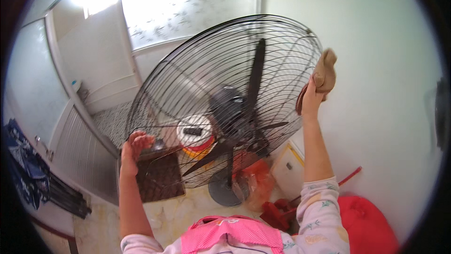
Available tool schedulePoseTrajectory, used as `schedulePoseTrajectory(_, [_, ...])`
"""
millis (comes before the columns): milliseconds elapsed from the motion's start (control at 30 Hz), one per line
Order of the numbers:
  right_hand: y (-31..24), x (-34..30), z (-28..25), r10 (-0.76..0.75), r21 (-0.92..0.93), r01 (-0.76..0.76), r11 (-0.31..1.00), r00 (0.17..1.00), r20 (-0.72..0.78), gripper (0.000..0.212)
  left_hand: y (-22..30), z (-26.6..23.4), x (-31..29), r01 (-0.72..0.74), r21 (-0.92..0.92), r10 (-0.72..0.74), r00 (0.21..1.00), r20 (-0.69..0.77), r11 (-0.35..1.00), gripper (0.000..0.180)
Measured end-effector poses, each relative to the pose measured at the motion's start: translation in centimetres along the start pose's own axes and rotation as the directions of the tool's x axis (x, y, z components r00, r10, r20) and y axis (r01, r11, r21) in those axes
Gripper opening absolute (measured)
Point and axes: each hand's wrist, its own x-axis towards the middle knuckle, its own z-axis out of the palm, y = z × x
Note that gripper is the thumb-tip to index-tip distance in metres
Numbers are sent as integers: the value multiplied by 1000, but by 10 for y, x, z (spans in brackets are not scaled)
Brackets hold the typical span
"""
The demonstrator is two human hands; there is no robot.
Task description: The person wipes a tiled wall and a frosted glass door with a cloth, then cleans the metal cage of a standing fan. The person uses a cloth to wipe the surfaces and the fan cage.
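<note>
A large black floor fan [230,108] stands tilted in front of me, its round wire guard [202,45] spanning the space between my arms. Dark blades [256,73] show within the wires. At the guard's lower left rim is my left hand [134,148], fingers bent inward over the edge. Higher up, on the opposite side, my right hand [311,99] is closed on a brown cloth [325,71] beside the rim. Part of the cloth sticks up above the fingers, and a darker fold hangs below against the guard. The fan's round base [225,189] rests on the floor.
Behind the fan are a stacked white, red and yellow round container [195,132] and a dark mat [162,174]. An orange-red bag [258,181] and a large red object [366,223] lie right. Dark clothes [23,164] hang left, near an open door [84,146].
</note>
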Motion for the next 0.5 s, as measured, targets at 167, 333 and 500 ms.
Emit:
schedulePoseTrajectory(167, [-71, -94, 72, -449, -125, 552, 824, 772, 450, 71, 4, 4, -5, -8, -2, 8, 1000, -14, 1000, 78])
schedulePoseTrajectory(333, [-110, -179, 77, -526, 165, 968, 188, -43, 849, 63, 7, 6, -8, 35, -38, -38, 997, -68, 999, 73])
schedulePoseTrajectory(500, [-104, -158, 86, -636, 287, 951, 117, -150, 757, 50, -2, 3, -8, 56, -186, -71, 995, -75, 981, 56])
